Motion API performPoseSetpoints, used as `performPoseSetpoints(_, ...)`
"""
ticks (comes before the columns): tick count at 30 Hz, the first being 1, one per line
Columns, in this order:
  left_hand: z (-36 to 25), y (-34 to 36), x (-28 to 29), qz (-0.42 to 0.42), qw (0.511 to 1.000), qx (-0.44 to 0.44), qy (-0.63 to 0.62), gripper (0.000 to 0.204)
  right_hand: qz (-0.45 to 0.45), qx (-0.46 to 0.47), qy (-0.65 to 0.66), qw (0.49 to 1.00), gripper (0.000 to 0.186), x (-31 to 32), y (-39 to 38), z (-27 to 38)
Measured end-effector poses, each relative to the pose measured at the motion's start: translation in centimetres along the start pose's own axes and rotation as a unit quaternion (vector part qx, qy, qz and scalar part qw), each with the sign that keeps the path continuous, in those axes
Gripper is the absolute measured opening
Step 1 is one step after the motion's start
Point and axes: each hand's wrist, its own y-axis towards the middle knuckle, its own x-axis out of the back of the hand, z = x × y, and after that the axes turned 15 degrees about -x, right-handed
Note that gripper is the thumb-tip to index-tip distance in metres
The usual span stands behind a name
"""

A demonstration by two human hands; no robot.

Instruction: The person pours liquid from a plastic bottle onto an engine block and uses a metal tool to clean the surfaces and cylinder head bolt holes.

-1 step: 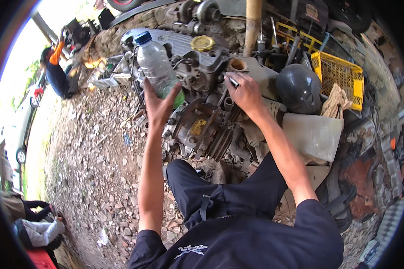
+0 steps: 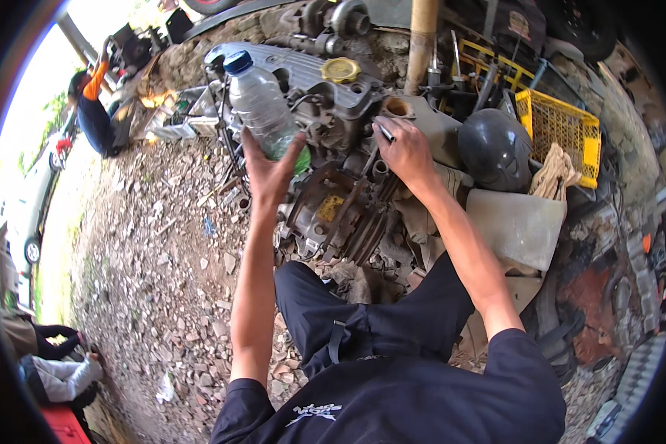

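Observation:
My left hand (image 2: 270, 174) is closed round the lower part of a clear plastic bottle (image 2: 261, 103) with a dark blue cap, which leans slightly left over the engine's side. Greenish colour shows at its base. My right hand (image 2: 407, 152) pinches a short dark rod with a pale end (image 2: 385, 134); the fingers hide the rest of it. Just beyond that hand is a brown round opening (image 2: 399, 109) on a grey part. Between and below my hands lies a greasy engine (image 2: 329, 122) with a grey cover and a yellow cap (image 2: 340, 70), beside a rusty, finned metal unit (image 2: 325, 211).
A black helmet (image 2: 494, 150), a yellow crate (image 2: 559, 133) and a brown rag (image 2: 555, 175) are on the right, near a pale panel (image 2: 514, 226). A wooden post (image 2: 422, 44) rises behind. Stony ground (image 2: 155, 244) spreads left, where a person in orange sleeves (image 2: 95, 111) crouches.

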Motion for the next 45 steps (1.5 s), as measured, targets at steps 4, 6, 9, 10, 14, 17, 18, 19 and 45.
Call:
performPoseSetpoints(4, 0.7, -1.4, -1.7, -0.078, 0.996, -0.036, 0.039, 0.094, 0.087, -0.045, 0.0, 0.995, 0.017, -0.9, 0.4, 0.7)
performPoseSetpoints(6, 2.0, -1.2, -1.3, -0.07, 0.994, -0.04, 0.071, 0.093, 0.09, -0.001, 0.025, 0.996, 0.016, -0.7, 1.4, -0.1)
performPoseSetpoints(9, 0.6, -0.6, -1.6, -0.06, 0.994, -0.036, 0.082, 0.091, 0.079, 0.024, -0.047, 0.996, 0.015, -0.7, 2.2, -0.5)
performPoseSetpoints(10, 0.8, -0.3, -1.1, -0.034, 0.996, -0.009, 0.077, 0.091, 0.1, 0.02, -0.043, 0.994, 0.016, -0.9, 2.5, -0.5)
performPoseSetpoints(14, 1.7, 0.4, 0.2, 0.022, 0.995, 0.05, 0.084, 0.086, 0.229, -0.046, -0.039, 0.972, 0.017, 0.0, 2.3, -0.6)
performPoseSetpoints(17, 2.1, 0.2, 0.1, 0.007, 0.99, 0.047, 0.135, 0.086, 0.16, -0.058, -0.016, 0.985, 0.017, -0.2, 0.8, -0.6)
performPoseSetpoints(18, 1.6, -0.1, -0.1, -0.004, 0.989, 0.049, 0.142, 0.085, 0.134, -0.067, -0.009, 0.989, 0.017, -0.2, 0.1, -0.6)
performPoseSetpoints(19, 1.2, -0.3, -0.2, -0.015, 0.987, 0.052, 0.152, 0.085, 0.123, -0.097, 0.004, 0.988, 0.016, 0.2, -0.4, 0.3)
performPoseSetpoints(45, 1.7, -0.4, -0.5, -0.016, 0.982, 0.033, 0.186, 0.074, 0.169, -0.02, -0.02, 0.985, 0.013, -1.0, 0.9, -0.1)
